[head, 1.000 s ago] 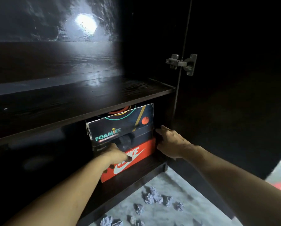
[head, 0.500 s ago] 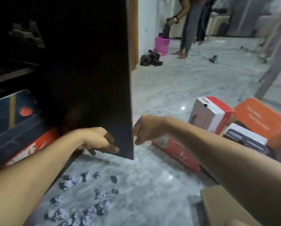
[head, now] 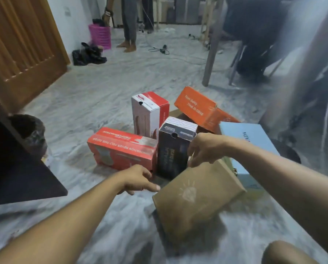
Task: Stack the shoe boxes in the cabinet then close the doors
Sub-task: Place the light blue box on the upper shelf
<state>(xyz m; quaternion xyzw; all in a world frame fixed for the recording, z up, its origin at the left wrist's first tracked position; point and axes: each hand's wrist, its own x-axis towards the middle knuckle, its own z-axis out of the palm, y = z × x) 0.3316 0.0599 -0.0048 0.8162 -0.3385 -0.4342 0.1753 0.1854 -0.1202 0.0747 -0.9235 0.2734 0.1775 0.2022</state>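
On the marble floor [head: 106, 88] I have both hands out over a cluster of shoe boxes. My left hand [head: 138, 180] hangs slack just beside the brown cardboard box [head: 195, 197], holding nothing; my right hand [head: 205, 149], fingers loose, reaches its tilted far edge, probably to lift it. The red box [head: 121, 149] and black box [head: 172, 151] stay closed; the cabinet door [head: 16, 168] stands open at left.

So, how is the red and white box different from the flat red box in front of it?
The red and white box stands upright on its end; the flat red box lies on a long side. The red and white box has a mostly white front face; the flat red box is red with white lettering. Both sit on the floor, touched by neither hand.
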